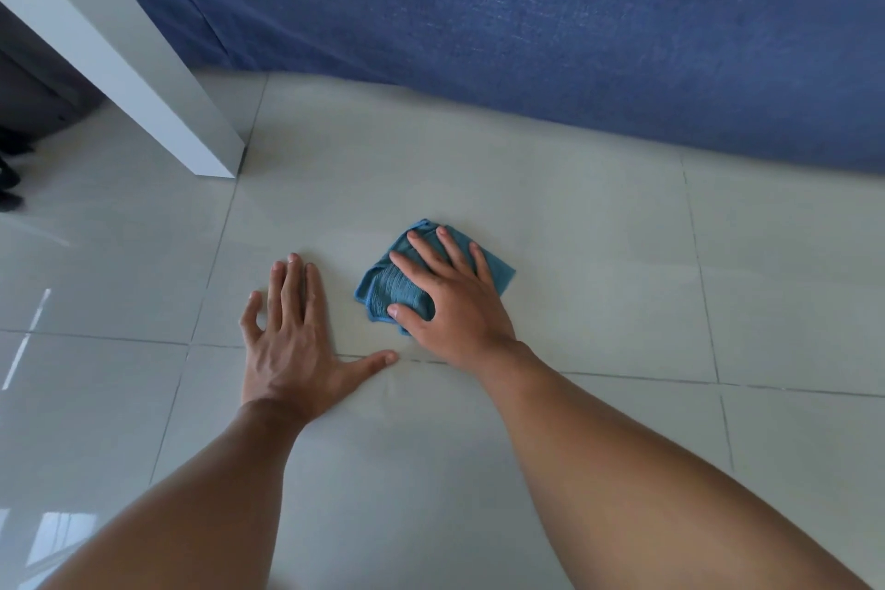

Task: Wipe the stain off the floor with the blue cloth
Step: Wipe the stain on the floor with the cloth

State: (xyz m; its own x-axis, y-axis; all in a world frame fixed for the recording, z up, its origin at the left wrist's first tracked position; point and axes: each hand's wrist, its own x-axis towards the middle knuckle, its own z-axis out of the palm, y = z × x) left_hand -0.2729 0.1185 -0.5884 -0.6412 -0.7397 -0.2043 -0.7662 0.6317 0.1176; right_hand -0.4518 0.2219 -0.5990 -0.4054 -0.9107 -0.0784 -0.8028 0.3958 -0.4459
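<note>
A small folded blue cloth [395, 287] lies on the pale tiled floor [574, 264], near the middle of the view. My right hand [450, 297] presses flat on top of it, fingers spread, the thumb along its near edge. My left hand [292, 340] rests palm down on the bare tile just left of the cloth, fingers apart, holding nothing. No stain shows on the floor; whatever lies under the cloth is hidden.
A large dark blue fabric [527, 14] hangs down to the floor across the back. A white furniture leg [143, 77] slants down at the left, with dark objects [9, 177] behind it. Grout lines cross the glossy tiles.
</note>
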